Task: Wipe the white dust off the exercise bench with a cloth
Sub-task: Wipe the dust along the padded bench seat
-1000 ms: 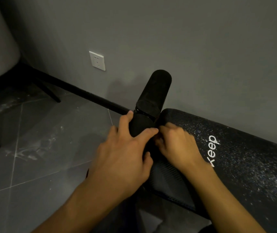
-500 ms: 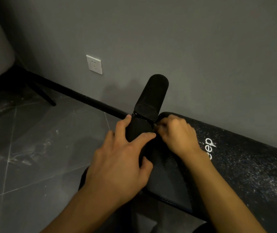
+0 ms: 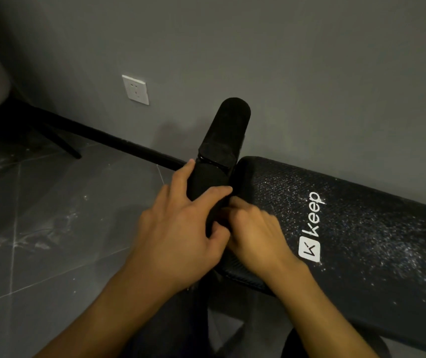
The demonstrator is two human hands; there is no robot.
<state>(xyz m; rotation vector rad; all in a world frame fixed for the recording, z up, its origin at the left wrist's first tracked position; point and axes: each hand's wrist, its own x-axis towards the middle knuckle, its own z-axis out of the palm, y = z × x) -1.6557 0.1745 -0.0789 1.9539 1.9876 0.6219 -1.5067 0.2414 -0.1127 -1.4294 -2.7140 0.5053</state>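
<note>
Wiping looks barely begun: white dust [image 3: 400, 249] speckles the bench [image 3: 356, 275], no cloth shows, the left hand [image 3: 178, 233] grips the end roller [image 3: 206, 182], and the right hand [image 3: 256, 233] curls beside it, contents unclear.

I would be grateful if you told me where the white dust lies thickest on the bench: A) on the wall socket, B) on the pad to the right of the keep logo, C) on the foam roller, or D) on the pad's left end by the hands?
B: the white dust speckles the bench pad most densely to the right of the keep logo, while the foam roller looks plain black.
</note>
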